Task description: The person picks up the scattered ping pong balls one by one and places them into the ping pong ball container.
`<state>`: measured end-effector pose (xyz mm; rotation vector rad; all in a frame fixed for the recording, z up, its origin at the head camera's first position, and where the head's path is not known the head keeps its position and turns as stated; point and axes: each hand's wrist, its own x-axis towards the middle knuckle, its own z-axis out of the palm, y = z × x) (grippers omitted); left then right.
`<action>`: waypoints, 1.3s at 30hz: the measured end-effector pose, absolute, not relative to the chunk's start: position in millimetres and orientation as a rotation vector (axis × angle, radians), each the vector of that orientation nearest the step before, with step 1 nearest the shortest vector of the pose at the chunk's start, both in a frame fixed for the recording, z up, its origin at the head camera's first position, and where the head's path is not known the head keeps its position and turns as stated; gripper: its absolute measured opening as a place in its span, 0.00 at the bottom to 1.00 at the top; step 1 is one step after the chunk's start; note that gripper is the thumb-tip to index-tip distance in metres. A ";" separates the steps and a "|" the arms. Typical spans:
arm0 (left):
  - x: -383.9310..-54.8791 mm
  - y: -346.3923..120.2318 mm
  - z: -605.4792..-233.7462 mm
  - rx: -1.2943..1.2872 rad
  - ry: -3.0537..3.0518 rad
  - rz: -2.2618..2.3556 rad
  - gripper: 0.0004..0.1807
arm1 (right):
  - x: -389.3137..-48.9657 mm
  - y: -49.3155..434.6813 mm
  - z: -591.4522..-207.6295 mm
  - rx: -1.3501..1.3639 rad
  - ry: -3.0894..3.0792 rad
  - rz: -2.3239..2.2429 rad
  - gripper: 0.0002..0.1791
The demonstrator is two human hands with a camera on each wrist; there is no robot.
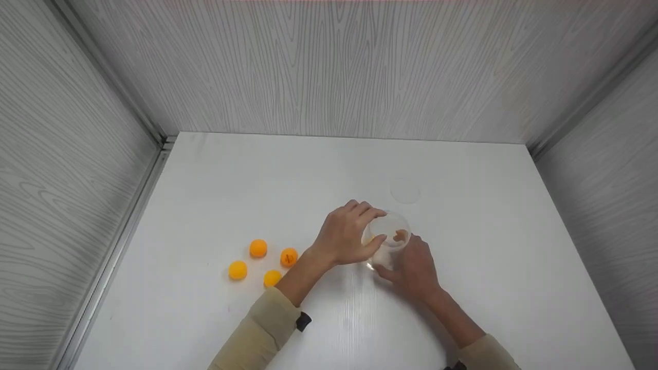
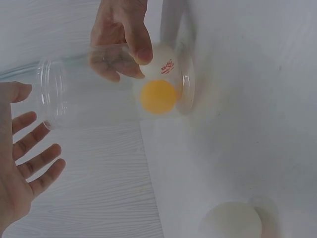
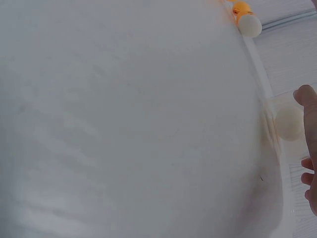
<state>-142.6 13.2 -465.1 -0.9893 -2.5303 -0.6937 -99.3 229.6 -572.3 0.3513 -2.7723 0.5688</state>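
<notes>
A clear plastic jar (image 1: pixel 383 257) stands upright on the white table, low in front of me. Through its wall the left wrist view shows an orange ball (image 2: pixel 158 96) and a white ball (image 2: pixel 167 64) with red print at the bottom. My right hand (image 1: pixel 411 270) grips the jar low down, thumb in front and fingers behind. At the jar's mouth, my left hand (image 1: pixel 345 234) has its thumb and index finger spread over the rim, the other fingers loosely extended and no ball between them. In the right wrist view only part of a hand (image 3: pixel 310 134) shows.
Several orange balls, among them one with a dark mark (image 1: pixel 289 257), lie left of my left forearm. Another white ball (image 2: pixel 233 220) rests on the table. A clear round disc (image 1: pixel 405 191) lies beyond the jar. Grey wood-grain panels (image 1: pixel 329 67) enclose the table (image 1: pixel 257 180).
</notes>
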 end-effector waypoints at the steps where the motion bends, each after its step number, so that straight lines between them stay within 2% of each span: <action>1: -142.6 11.8 -464.6 -0.987 -2.530 -0.693 0.21 | -99.1 229.6 -572.2 0.355 -2.768 0.572 0.50; 10: -142.8 -1.9 -462.9 -0.979 -2.539 -0.650 0.21 | -99.1 229.8 -571.9 0.349 -2.766 0.552 0.49; 39: -135.3 -61.5 -494.0 -0.902 -2.751 -0.490 0.25 | -98.5 231.6 -570.8 0.378 -2.756 0.532 0.49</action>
